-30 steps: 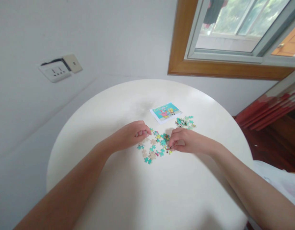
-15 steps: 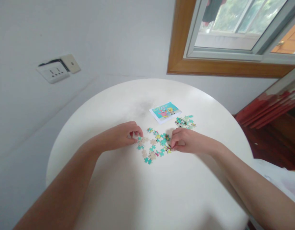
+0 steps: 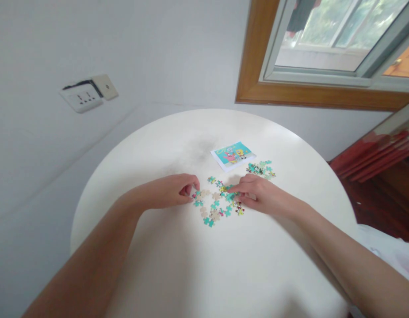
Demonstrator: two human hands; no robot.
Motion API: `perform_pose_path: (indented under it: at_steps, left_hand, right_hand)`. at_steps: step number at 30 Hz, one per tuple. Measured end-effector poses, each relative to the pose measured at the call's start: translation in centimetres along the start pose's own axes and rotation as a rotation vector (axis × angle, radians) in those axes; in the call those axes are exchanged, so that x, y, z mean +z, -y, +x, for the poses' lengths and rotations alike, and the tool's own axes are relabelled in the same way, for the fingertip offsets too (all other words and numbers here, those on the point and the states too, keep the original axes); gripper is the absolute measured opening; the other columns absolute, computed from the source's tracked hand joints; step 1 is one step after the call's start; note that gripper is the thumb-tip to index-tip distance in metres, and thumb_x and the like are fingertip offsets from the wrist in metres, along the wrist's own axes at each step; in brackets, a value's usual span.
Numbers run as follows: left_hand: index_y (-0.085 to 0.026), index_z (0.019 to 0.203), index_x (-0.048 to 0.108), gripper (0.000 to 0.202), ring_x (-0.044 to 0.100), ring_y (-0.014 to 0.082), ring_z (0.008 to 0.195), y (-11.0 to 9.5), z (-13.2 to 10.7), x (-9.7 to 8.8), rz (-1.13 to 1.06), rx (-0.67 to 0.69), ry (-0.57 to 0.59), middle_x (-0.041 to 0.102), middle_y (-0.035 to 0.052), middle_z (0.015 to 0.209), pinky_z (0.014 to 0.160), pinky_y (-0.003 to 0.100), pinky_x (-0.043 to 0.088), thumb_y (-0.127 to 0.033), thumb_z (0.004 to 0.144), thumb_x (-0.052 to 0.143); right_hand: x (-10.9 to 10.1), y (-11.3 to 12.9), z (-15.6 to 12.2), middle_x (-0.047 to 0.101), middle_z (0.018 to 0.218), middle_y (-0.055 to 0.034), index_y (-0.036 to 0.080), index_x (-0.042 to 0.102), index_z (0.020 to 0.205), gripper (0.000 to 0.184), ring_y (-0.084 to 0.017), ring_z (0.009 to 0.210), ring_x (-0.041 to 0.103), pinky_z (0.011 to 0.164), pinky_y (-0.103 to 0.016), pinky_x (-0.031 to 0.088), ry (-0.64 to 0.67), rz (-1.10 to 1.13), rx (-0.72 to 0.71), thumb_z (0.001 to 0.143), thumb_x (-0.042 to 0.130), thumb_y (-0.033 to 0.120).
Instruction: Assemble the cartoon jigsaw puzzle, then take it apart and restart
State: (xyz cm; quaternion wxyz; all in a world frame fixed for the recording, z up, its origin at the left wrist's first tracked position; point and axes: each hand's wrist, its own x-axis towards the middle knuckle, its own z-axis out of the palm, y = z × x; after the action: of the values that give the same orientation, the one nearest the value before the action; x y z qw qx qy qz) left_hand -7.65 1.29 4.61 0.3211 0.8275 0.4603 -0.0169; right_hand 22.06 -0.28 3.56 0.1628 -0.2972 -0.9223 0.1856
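Observation:
My left hand (image 3: 179, 191) is at the left edge of a loose spread of jigsaw pieces (image 3: 215, 215), its thumb and forefinger closed around a small puzzle piece (image 3: 194, 194) with pink on it. My right hand (image 3: 254, 193) hovers over the right side of the spread, forefinger stretched out toward a yellow piece (image 3: 223, 189) and thumb apart from it. Some pieces show teal, yellow or pink print, others a plain beige face. Pieces under my right hand are partly hidden.
A picture card (image 3: 233, 155) with cartoon figures lies beyond the spread. Right of it is a heaped pile of pieces (image 3: 262, 168). Everything lies on a round white table (image 3: 158, 265) by a wall with a socket (image 3: 82, 97) and a window (image 3: 319, 57).
My right hand has moved off the yellow and dark piece at the lower right, and its forefinger now reaches left over the spread. My left hand stays near the same spot. The view shifted slightly.

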Motion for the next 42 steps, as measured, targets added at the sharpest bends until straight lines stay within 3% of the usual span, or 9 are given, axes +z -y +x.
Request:
perform_pose_path:
  at_steps: [7,13,20,27,32,38,42]
  left_hand:
    - [-0.02,0.101,0.058,0.025,0.051,0.014,0.066,-0.6,0.0,0.1,0.004,0.006,-0.008,0.056,-0.0013,0.076,0.058,0.023,0.035,-0.034,0.08,0.052]
    - [-0.019,0.097,0.058,0.022,0.049,0.0138,0.066,-1.0,-0.1,0.0,0.008,0.016,-0.012,0.054,-0.0021,0.075,0.059,0.023,0.036,-0.029,0.079,0.05]
    - [-0.019,0.095,0.057,0.022,0.049,0.0133,0.066,-0.8,-0.2,0.1,0.004,0.013,-0.009,0.054,-0.0022,0.074,0.057,0.022,0.035,-0.023,0.074,0.051]
    - [-0.019,0.091,0.057,0.019,0.046,0.013,0.064,-0.6,-0.2,0.0,0.013,0.019,0.009,0.051,-0.0025,0.071,0.054,0.022,0.031,-0.023,0.073,0.05]
    - [-0.02,0.091,0.056,0.018,0.047,0.013,0.065,-0.7,-0.2,0.0,0.008,0.02,0.012,0.051,-0.0028,0.071,0.055,0.022,0.032,-0.024,0.074,0.05]
    - [-0.019,0.089,0.056,0.015,0.044,0.0124,0.064,-0.7,-0.2,0.0,0.008,0.028,0.009,0.051,-0.0025,0.072,0.055,0.022,0.032,-0.028,0.077,0.05]
    - [-0.019,0.09,0.056,0.018,0.046,0.0132,0.065,-0.8,-0.2,0.0,0.009,0.022,0.002,0.053,-0.0012,0.073,0.055,0.023,0.032,-0.032,0.078,0.05]
  right_hand:
    - [1.9,1.3,0.4,0.06,0.086,-0.0068,0.021,0.067,0.113,0.027,-0.019,0.084,0.052,0.078,-0.033,0.039,-0.04,-0.07,-0.11,0.09,0.052,0.02]
    - [3.1,3.3,0.7,0.059,0.094,-0.0061,0.025,0.067,0.111,0.03,-0.02,0.09,0.05,0.081,-0.036,0.034,0.022,-0.118,-0.171,0.085,0.054,0.016]
    - [1.9,2.7,0.3,0.062,0.093,-0.006,0.022,0.066,0.1,0.022,-0.021,0.093,0.052,0.084,-0.035,0.034,0.014,-0.036,-0.117,0.083,0.055,0.014]
    - [2.0,2.5,0.2,0.064,0.101,-0.0076,0.022,0.066,0.108,0.028,-0.022,0.099,0.053,0.087,-0.036,0.035,0.074,-0.021,-0.1,0.086,0.064,0.039]
    - [2.3,2.2,0.3,0.064,0.094,-0.0069,0.023,0.07,0.1,0.019,-0.021,0.095,0.054,0.085,-0.034,0.036,0.047,-0.014,-0.117,0.088,0.063,0.036]
    - [1.6,1.3,0.3,0.065,0.092,-0.0078,0.022,0.07,0.1,0.02,-0.02,0.09,0.057,0.082,-0.032,0.039,-0.027,0.035,-0.129,0.089,0.061,0.035]
    - [1.2,0.8,0.5,0.064,0.084,-0.0084,0.019,0.072,0.091,0.023,-0.019,0.082,0.055,0.077,-0.032,0.04,-0.074,0.037,-0.103,0.093,0.053,0.033]
